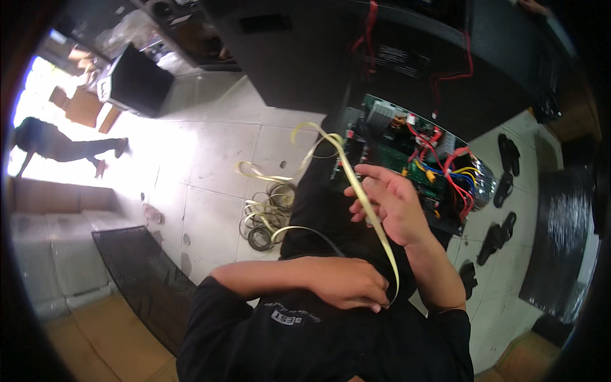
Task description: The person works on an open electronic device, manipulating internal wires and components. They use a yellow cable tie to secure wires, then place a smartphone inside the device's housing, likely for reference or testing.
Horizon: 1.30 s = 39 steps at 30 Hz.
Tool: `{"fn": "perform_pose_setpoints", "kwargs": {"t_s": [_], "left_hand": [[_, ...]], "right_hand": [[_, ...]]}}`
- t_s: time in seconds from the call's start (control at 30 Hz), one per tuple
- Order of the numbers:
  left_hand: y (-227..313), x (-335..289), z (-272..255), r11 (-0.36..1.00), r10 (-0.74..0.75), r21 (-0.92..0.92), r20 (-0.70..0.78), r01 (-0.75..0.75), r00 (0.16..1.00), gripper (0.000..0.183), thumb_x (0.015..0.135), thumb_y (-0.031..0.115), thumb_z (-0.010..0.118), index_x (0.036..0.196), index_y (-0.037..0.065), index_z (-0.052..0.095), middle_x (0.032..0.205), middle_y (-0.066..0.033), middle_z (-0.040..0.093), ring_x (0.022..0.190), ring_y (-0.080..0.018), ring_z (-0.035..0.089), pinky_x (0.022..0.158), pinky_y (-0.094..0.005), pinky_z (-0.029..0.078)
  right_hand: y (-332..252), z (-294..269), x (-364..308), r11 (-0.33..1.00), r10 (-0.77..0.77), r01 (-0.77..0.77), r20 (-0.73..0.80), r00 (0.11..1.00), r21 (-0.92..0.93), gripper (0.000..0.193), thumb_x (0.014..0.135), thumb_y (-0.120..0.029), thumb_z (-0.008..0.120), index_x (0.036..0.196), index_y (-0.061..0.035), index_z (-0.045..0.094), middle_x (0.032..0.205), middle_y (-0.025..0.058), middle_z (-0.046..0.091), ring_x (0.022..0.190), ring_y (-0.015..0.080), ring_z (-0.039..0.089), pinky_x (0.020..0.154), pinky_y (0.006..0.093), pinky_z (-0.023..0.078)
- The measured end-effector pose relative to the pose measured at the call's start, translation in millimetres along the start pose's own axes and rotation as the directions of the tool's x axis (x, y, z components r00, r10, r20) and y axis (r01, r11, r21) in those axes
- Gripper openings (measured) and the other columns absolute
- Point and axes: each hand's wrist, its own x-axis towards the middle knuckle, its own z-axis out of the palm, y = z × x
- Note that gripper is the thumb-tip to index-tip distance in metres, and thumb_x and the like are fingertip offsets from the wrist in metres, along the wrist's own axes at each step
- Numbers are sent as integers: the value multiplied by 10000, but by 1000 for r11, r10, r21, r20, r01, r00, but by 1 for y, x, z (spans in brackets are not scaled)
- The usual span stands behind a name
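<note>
A long, thin yellow strip (358, 190), flat like tape, runs from beside the circuit board down to my waist. My left hand (352, 284) lies closed against my black shirt, with the strip's lower end at its fingertips. Higher up, my right hand (396, 202) is palm up with its fingers apart, and the strip crosses in front of them. More of the strip lies in a tangled pile (268, 216) of yellow and dark loops on the floor. Beyond my right hand sits a green circuit board (398, 143) with heat sinks and red, blue and yellow wires.
A large black cabinet (305, 76) with hanging red wires stands ahead. Black sandals (504, 190) lie on the tiled floor at right, near a plastic-wrapped dark panel (560, 235). At left are a black mesh panel (143, 274), cartons (114, 331) and a person (63, 146).
</note>
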Motion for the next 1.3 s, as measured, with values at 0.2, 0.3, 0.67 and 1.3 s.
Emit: {"fn": "perform_pose_setpoints", "kwargs": {"t_s": [0.2,0.3,0.67,1.3], "left_hand": [[26,-29,-55,777,-469,428,-96,462,878,438,975,415,624,921,-7,727,923,-209,695,924,-413,678,801,-507,531],[3,-51,-114,721,-203,349,-720,599,664,334,944,298,671,1092,-1,682,1156,-212,675,1103,-412,638,899,-496,503],[-86,-65,-175,794,-155,247,-801,555,578,253,869,145,713,1062,-17,688,1012,-179,737,949,-342,706,850,-415,554],[-49,-63,-109,886,-336,-455,-757,-85,560,184,972,163,614,868,21,672,774,-6,625,643,-73,531,587,-241,421]], "right_hand": [[-3,9,-10,977,-157,129,-164,974,-169,391,897,-13,669,1273,47,579,839,82,675,620,109,608,530,241,493],[2,14,-10,908,-280,191,-203,938,-372,345,905,17,670,1241,42,594,818,49,661,623,80,603,526,218,476],[15,17,8,789,-389,246,-148,909,-563,360,906,25,683,1248,20,571,818,14,606,633,60,560,556,198,444],[30,30,7,451,-512,400,135,848,-798,145,861,-36,755,907,-6,620,740,46,636,624,102,590,605,246,464]]}}
